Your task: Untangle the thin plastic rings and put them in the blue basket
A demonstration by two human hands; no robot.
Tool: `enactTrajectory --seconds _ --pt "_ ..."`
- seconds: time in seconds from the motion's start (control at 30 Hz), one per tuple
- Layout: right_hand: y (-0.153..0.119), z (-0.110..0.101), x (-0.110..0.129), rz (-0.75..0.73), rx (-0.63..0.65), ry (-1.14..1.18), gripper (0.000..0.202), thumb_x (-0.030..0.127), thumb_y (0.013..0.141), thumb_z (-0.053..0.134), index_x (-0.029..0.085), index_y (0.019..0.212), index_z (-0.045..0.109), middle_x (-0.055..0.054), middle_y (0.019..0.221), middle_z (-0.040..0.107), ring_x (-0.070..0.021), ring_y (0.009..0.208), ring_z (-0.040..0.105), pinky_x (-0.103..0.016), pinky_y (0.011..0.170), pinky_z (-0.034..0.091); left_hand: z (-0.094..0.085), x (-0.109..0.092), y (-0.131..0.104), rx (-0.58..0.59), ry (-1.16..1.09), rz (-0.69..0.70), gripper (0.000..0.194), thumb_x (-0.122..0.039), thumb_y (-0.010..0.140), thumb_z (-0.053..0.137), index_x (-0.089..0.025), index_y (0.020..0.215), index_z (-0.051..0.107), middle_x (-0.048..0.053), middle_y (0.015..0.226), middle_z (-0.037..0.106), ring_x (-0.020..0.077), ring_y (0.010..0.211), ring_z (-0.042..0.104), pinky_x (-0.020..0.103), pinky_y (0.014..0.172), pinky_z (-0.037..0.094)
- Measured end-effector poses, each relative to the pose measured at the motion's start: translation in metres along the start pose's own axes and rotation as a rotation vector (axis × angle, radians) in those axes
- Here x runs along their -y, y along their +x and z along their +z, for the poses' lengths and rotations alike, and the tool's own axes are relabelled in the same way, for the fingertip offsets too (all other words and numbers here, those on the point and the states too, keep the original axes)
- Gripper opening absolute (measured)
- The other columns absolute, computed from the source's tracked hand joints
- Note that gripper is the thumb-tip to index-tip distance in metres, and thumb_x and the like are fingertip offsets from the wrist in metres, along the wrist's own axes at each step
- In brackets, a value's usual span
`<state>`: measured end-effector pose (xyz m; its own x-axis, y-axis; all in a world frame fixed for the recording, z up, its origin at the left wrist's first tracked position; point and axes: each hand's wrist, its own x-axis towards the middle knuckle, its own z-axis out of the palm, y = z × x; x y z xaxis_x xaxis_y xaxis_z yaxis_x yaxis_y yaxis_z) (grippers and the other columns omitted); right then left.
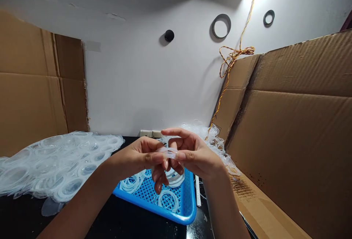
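Observation:
My left hand and my right hand meet above a blue plastic basket. Pinched between both thumbs and fingers is a small translucent white ring, partly hidden by the fingertips. Some fingers of my left hand hang down below it, while my right index finger is raised over the top. Inside the basket lie coiled bunches of thin clear rings, and a thicker white bunch sits just behind my fingers.
Flat stacks of translucent discs and rings spread over the black table at left. Loose clear strips pile up at back right. Cardboard panels stand on both sides. An orange twisted cord hangs along the wall. A white strip lies beside the basket.

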<state>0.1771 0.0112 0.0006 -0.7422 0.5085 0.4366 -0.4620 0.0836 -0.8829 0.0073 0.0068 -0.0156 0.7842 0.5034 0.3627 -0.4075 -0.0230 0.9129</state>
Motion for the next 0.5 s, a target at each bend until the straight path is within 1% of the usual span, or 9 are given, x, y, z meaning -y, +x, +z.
enactTrajectory --seconds 0.13,0.2,0.27,0.33,0.43,0.5 --pt "-0.0016 -0.0001 0.0028 0.011 0.036 0.031 0.035 0.025 0.077 0.068 0.019 0.110 0.058 0.005 0.062 0.059 -0.0045 0.047 0.055 -0.017 0.048 0.046 -0.0026 -0.0017 0.0009 0.011 -0.041 0.066 0.020 -0.036 0.077 0.066 -0.017 0.071 0.071 -0.003 0.048 0.059 0.0092 0.045 0.062 0.020 0.055 0.051" --pt "-0.0024 0.0005 0.0045 -0.003 0.060 0.051 0.033 0.023 0.078 0.067 0.019 0.110 0.058 0.004 0.063 0.061 -0.0045 0.048 0.055 -0.018 0.050 0.046 -0.0055 -0.0017 0.0007 0.019 -0.034 0.089 0.020 -0.037 0.076 0.067 -0.018 0.070 0.072 -0.003 0.046 0.058 0.0089 0.046 0.062 0.019 0.055 0.051" --pt "-0.0029 0.0010 0.0055 -0.030 0.085 0.069 0.032 0.019 0.078 0.066 0.020 0.110 0.060 0.004 0.064 0.061 -0.0049 0.050 0.057 -0.017 0.050 0.046 -0.0082 -0.0015 0.0003 0.031 -0.010 0.096 0.021 -0.038 0.074 0.068 -0.019 0.069 0.072 -0.002 0.048 0.060 0.0087 0.046 0.061 0.020 0.056 0.051" --pt "-0.0032 0.0011 0.0056 -0.051 0.090 0.078 0.032 0.018 0.078 0.066 0.020 0.109 0.061 0.004 0.064 0.060 -0.0050 0.051 0.057 -0.017 0.050 0.046 -0.0091 -0.0016 -0.0002 0.035 0.027 0.075 0.023 -0.040 0.073 0.068 -0.019 0.068 0.072 -0.001 0.050 0.063 0.0095 0.047 0.062 0.023 0.059 0.052" --pt "-0.0031 -0.0001 0.0045 -0.050 0.071 0.052 0.035 0.018 0.075 0.069 0.020 0.109 0.062 0.005 0.062 0.059 -0.0054 0.051 0.056 -0.016 0.049 0.046 -0.0068 -0.0015 -0.0003 0.040 0.090 0.000 0.029 -0.044 0.075 0.065 -0.016 0.076 0.071 0.000 0.054 0.066 0.0108 0.047 0.063 0.028 0.067 0.053" --pt "-0.0030 -0.0016 0.0037 -0.036 0.071 0.017 0.035 0.017 0.075 0.070 0.020 0.109 0.062 0.005 0.062 0.059 -0.0055 0.051 0.057 -0.016 0.048 0.047 -0.0049 -0.0005 0.0002 0.047 0.082 -0.026 0.035 -0.048 0.075 0.062 -0.014 0.079 0.069 0.001 0.056 0.067 0.0105 0.044 0.062 0.027 0.062 0.054"
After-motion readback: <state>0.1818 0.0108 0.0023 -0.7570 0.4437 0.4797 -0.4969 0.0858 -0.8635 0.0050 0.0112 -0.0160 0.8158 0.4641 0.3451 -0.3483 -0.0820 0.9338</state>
